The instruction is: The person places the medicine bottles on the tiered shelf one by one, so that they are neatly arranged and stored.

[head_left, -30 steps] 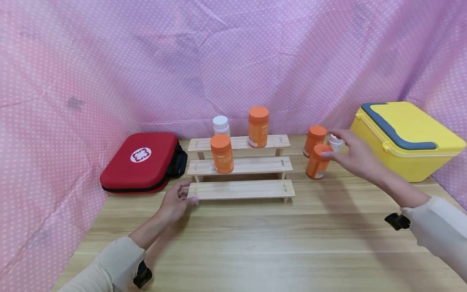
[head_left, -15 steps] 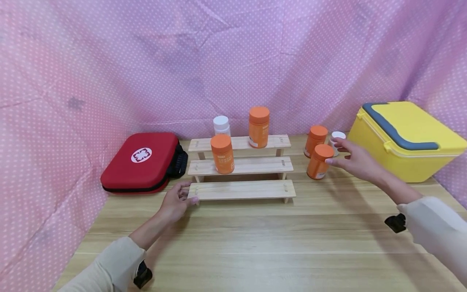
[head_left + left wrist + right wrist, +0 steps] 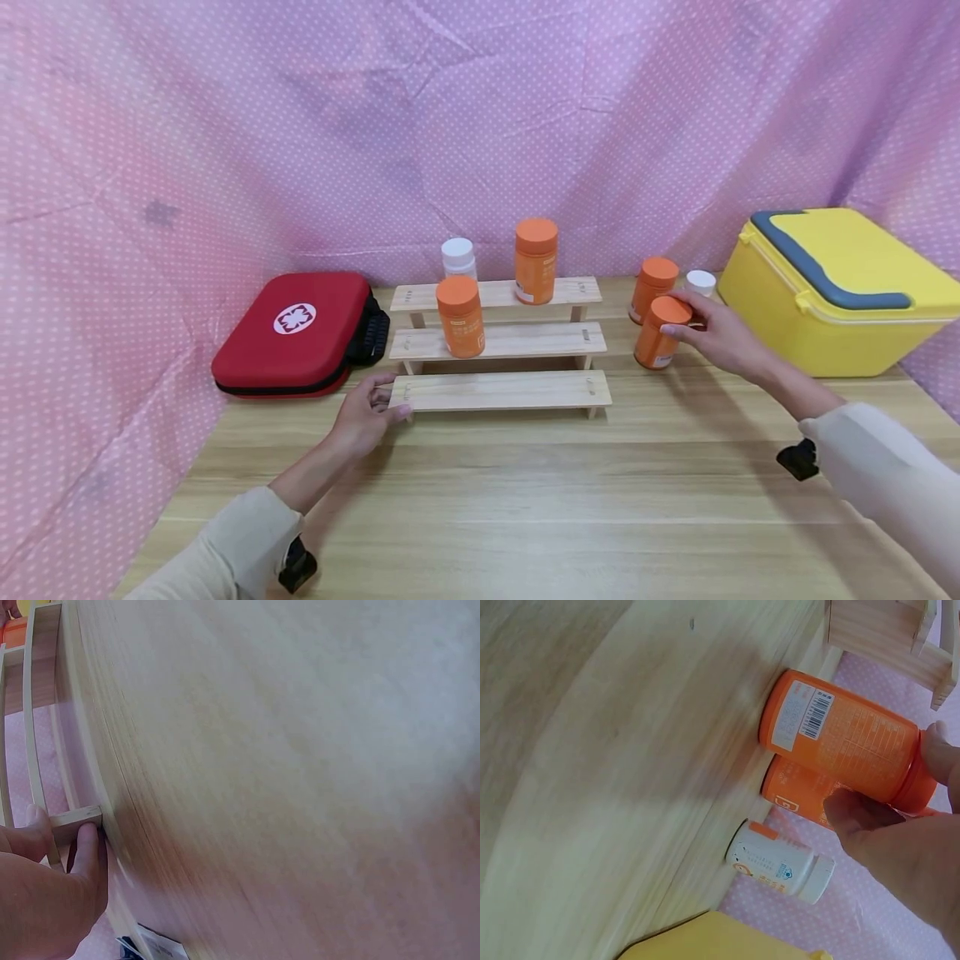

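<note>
Orange cylindrical plastic bottle [image 3: 654, 347] with a matching screw cap: I see it on the pale wood-grain worktop [image 3: 540, 500], long axis upright, just in front of a similar second orange bottle [image 3: 649, 297]. My right hand [image 3: 718, 335] is the nearer one. It lies to the bottle's right, thumb and fingers [image 3: 843, 813] bent round the upper part from opposite sides, near the cap. How firmly they press I can't judge from my right-wrist feed.

My left hand [image 3: 363, 417], well apart, grips the left end of the lowest board of a stepped pale-wood rack [image 3: 517, 390], thumb on top, fingers against the leg below.

As for room, the rack stands to the bottle's left across a gap of worktop. Behind and right stands a small white plastic bottle [image 3: 700, 283]; farther right sits a yellow lidded box [image 3: 832, 333] with a grey handle. Dotted pink-lilac cloth [image 3: 337, 125] hangs behind everything.
</note>
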The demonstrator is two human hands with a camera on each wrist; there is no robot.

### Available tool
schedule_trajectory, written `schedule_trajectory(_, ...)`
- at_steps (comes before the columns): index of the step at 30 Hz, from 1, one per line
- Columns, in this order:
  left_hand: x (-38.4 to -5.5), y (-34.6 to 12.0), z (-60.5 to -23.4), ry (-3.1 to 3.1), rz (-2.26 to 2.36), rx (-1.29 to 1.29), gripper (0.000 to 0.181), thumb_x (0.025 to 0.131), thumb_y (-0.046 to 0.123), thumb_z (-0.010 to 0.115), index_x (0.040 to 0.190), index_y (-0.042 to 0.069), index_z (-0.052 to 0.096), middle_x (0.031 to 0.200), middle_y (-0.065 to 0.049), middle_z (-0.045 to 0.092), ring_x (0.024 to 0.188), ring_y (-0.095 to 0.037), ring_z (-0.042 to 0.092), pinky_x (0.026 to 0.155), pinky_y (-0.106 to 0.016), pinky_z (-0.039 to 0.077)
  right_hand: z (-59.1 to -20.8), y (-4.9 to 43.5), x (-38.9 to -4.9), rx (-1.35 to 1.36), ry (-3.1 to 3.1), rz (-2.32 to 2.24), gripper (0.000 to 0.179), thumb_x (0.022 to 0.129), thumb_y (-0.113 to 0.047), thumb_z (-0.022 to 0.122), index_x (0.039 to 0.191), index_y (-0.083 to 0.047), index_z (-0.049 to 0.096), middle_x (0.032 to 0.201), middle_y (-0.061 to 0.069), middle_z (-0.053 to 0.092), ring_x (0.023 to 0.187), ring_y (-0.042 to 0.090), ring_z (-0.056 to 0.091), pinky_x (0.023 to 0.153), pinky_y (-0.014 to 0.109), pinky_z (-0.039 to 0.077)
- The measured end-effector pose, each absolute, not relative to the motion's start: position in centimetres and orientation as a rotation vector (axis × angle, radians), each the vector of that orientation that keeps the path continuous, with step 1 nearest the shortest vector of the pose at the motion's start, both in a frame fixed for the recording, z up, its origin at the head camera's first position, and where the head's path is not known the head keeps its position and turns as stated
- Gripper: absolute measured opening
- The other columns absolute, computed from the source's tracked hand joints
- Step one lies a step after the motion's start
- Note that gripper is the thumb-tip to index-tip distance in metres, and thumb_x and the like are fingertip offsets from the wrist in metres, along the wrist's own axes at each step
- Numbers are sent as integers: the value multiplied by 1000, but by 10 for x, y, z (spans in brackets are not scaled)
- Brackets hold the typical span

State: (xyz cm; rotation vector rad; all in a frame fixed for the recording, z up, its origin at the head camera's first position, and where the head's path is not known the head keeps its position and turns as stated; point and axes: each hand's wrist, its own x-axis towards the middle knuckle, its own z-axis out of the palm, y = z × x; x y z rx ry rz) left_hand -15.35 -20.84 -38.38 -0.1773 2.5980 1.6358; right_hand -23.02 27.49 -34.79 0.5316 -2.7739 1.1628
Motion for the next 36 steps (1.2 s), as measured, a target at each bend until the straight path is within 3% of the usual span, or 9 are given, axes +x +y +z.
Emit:
schedule_trajectory(12, -155, -208, -383, 2590, 1622, -195, 56, 86, -4, 68, 136, -3, 43, 116, -25, 62, 106, -28, 60, 76, -18, 47, -347, 274, -230, 529, -2769, 1148, 56, 93, -14, 65, 138, 6, 41, 121, 25, 54, 100, 30, 52, 73, 7, 40)
schedule_trajectory(18, -154, -208, -384, 2607, 1626, -170, 55, 85, -4, 68, 134, -5, 43, 113, -26, 62, 102, -27, 61, 74, -18, 47, -346, 278, -227, 561, -2679, 1183, 52, 89, -7, 68, 135, 5, 46, 118, 25, 57, 90, -1, 53, 73, 6, 42)
schedule_trajectory(21, -154, -209, -384, 2611, 1615, -165, 55, 85, -4, 68, 134, -5, 43, 113, -25, 63, 103, -28, 61, 75, -18, 47, -339, 279, -221, 574, -2624, 1222, 50, 88, -4, 69, 132, 5, 49, 113, 20, 59, 87, -9, 53, 72, 7, 44)
schedule_trajectory(28, -154, -210, -385, 2607, 1591, -187, 56, 86, -2, 69, 135, -3, 43, 115, -24, 63, 106, -29, 60, 78, -21, 47, -309, 272, -203, 597, -2578, 1261, 48, 87, -3, 70, 131, 2, 51, 106, -12, 60, 89, -8, 58, 73, 10, 47)
schedule_trajectory(36, -154, -210, -383, 2601, 1583, -193, 57, 86, 0, 69, 137, -2, 42, 116, -24, 62, 103, -27, 60, 76, -20, 47, -273, 243, -189, 547, -2641, 1216, 49, 87, -14, 72, 133, -11, 55, 115, 11, 63, 92, -2, 60, 75, 11, 46)
